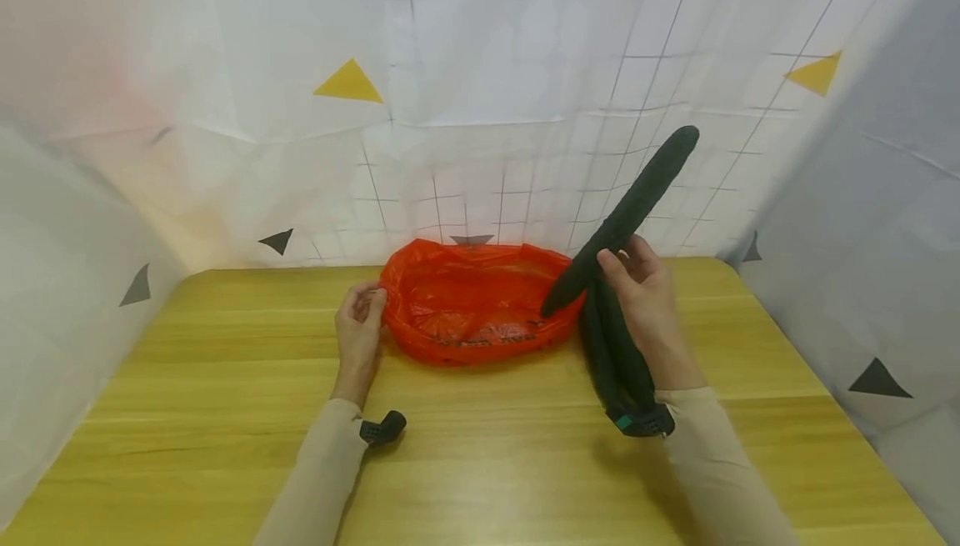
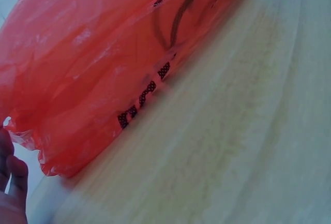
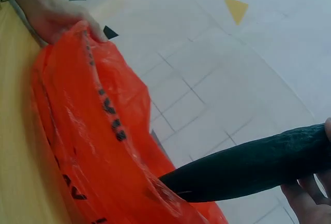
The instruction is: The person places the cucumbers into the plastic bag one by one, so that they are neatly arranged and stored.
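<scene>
A red plastic bag (image 1: 465, 353) with dark print lies open-mouthed on the table, its rim spread wide. At its left end my left hand (image 1: 358, 331) pinches the rim between thumb and fingers; in the left wrist view only the fingertips (image 2: 18, 175) show beside the bag (image 2: 88, 74). My right hand (image 1: 654, 304) grips a long dark green cucumber (image 1: 637, 200), tilted with its upper end up and to the right. The cucumber's lower end (image 3: 207, 180) reaches over the bag's right rim into the mouth. Two more cucumbers (image 1: 597, 350) lie side by side right of the bag, partly behind my right wrist.
The wooden table (image 1: 480, 454) ends at a white hanging sheet (image 1: 480, 46) with grid lines and triangles behind the bag. Similar sheets stand at both sides. Each wrist wears a small black camera (image 1: 384, 428).
</scene>
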A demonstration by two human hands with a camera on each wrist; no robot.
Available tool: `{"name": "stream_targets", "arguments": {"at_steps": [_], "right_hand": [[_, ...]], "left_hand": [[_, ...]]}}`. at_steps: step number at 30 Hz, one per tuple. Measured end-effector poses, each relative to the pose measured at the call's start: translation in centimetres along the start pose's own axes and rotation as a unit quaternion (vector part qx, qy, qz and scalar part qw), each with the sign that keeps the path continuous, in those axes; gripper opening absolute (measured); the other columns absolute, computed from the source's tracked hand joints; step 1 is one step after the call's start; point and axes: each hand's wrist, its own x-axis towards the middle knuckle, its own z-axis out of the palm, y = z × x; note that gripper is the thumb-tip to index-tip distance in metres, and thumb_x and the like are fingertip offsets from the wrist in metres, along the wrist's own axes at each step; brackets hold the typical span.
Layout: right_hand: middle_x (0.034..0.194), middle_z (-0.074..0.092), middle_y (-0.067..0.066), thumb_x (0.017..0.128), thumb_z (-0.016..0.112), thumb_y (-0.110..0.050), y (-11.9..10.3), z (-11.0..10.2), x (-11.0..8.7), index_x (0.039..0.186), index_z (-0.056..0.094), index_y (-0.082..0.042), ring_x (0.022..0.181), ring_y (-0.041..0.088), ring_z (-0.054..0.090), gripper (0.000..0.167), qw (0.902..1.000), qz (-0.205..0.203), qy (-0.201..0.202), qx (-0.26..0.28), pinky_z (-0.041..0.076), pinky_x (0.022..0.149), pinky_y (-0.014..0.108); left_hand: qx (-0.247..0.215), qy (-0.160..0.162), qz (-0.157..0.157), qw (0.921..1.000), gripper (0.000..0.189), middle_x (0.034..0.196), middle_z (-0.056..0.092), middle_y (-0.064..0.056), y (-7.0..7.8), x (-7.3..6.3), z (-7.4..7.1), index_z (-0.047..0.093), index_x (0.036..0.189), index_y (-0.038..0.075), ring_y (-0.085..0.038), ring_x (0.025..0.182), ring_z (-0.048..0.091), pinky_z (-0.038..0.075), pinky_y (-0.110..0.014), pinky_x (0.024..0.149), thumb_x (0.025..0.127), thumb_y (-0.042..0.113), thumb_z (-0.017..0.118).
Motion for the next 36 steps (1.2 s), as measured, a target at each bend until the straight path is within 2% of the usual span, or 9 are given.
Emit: {"name": "stream_targets", "arguments": {"at_steps": [4, 9, 11, 14, 18, 22, 26, 31, 36], "right_hand": [[0.113, 0.063, -0.003, 0.09, 0.061, -0.008, 0.2, 0.6, -0.1, 0.129, 0.054, -0.006, 0.105, 0.011, 0.06, 0.039, 0.9974, 0.004, -0.015, -0.071, 0.048, 0.092, 0.018], [0.115, 0.063, 0.003, 0.091, 0.062, -0.017, 0.4, 0.9, -0.4, 0.133, 0.052, -0.013, 0.101, 0.012, 0.06, 0.044, 0.9796, 0.001, -0.049, -0.195, 0.048, 0.088, 0.015], [0.118, 0.063, 0.007, 0.091, 0.062, -0.021, 0.4, 1.1, -0.4, 0.135, 0.05, -0.015, 0.104, 0.014, 0.06, 0.046, 0.9706, 0.0, -0.065, -0.232, 0.049, 0.091, 0.019], [0.124, 0.061, 0.012, 0.091, 0.063, -0.022, 0.6, 1.3, -0.4, 0.137, 0.048, -0.015, 0.113, 0.022, 0.059, 0.049, 0.9598, -0.002, -0.089, -0.266, 0.046, 0.099, 0.034], [0.13, 0.056, 0.013, 0.091, 0.062, -0.022, 0.9, 1.6, -0.4, 0.138, 0.045, -0.012, 0.123, 0.027, 0.053, 0.051, 0.9513, -0.002, -0.117, -0.285, 0.042, 0.101, 0.046], [0.13, 0.056, 0.01, 0.091, 0.062, -0.021, 1.0, 1.9, -0.5, 0.138, 0.045, -0.014, 0.123, 0.025, 0.053, 0.051, 0.9492, -0.005, -0.131, -0.286, 0.045, 0.098, 0.041], [0.127, 0.056, 0.012, 0.091, 0.061, -0.011, -0.4, 2.9, -1.0, 0.137, 0.046, -0.01, 0.12, 0.026, 0.054, 0.049, 0.9496, -0.016, -0.147, -0.277, 0.046, 0.095, 0.038], [0.125, 0.056, 0.017, 0.089, 0.062, -0.003, -2.3, 4.3, -1.6, 0.136, 0.046, -0.001, 0.115, 0.03, 0.055, 0.05, 0.9399, -0.04, -0.166, -0.296, 0.049, 0.093, 0.044], [0.127, 0.056, 0.018, 0.085, 0.064, 0.001, -2.6, 4.7, -1.7, 0.136, 0.046, 0.002, 0.114, 0.031, 0.055, 0.054, 0.9322, -0.078, -0.172, -0.309, 0.048, 0.093, 0.043]], "left_hand": [[-0.002, 0.009, 0.016, 0.9998, 0.031, 0.087, 0.061, 0.006, -1.0, 0.2, 0.0, 0.061, 0.111, 0.004, -0.009, 0.082, 0.057, 0.049, -0.015, 0.075, 0.089, 0.025, 0.065], [-0.016, 0.012, 0.03, 0.9994, 0.03, 0.086, 0.061, 0.005, -0.7, 0.2, 0.0, 0.061, 0.11, 0.0, -0.008, 0.081, 0.059, 0.049, -0.014, 0.078, 0.089, 0.021, 0.065], [-0.021, 0.009, 0.033, 0.9992, 0.029, 0.086, 0.061, 0.005, 0.0, 0.0, 0.1, 0.06, 0.11, -0.003, -0.007, 0.081, 0.059, 0.049, -0.014, 0.078, 0.089, 0.017, 0.065], [-0.02, 0.008, 0.031, 0.9993, 0.028, 0.087, 0.06, 0.004, 1.0, -0.4, 0.3, 0.059, 0.11, -0.006, -0.006, 0.08, 0.06, 0.05, -0.014, 0.078, 0.089, 0.012, 0.063], [-0.016, 0.012, 0.027, 0.9994, 0.027, 0.087, 0.059, 0.003, 1.6, -0.8, 0.5, 0.059, 0.11, -0.007, -0.006, 0.08, 0.06, 0.05, -0.014, 0.079, 0.09, 0.01, 0.063], [-0.017, 0.012, 0.028, 0.9994, 0.027, 0.089, 0.058, 0.001, 1.7, -1.0, 0.7, 0.059, 0.11, -0.008, -0.007, 0.08, 0.06, 0.051, -0.015, 0.079, 0.09, 0.009, 0.062], [-0.02, 0.01, 0.029, 0.9993, 0.026, 0.089, 0.058, 0.0, 1.7, -0.9, 0.7, 0.059, 0.11, -0.007, -0.008, 0.08, 0.061, 0.052, -0.016, 0.078, 0.09, 0.009, 0.062], [-0.02, 0.015, 0.028, 0.9993, 0.026, 0.089, 0.058, 0.001, 1.6, -0.9, 0.7, 0.059, 0.11, -0.007, -0.008, 0.079, 0.062, 0.052, -0.016, 0.078, 0.09, 0.009, 0.062], [-0.032, 0.023, 0.027, 0.9988, 0.025, 0.088, 0.059, 0.001, 1.6, -0.8, 0.7, 0.06, 0.109, -0.006, -0.008, 0.077, 0.062, 0.053, -0.016, 0.076, 0.089, 0.009, 0.063]]}}
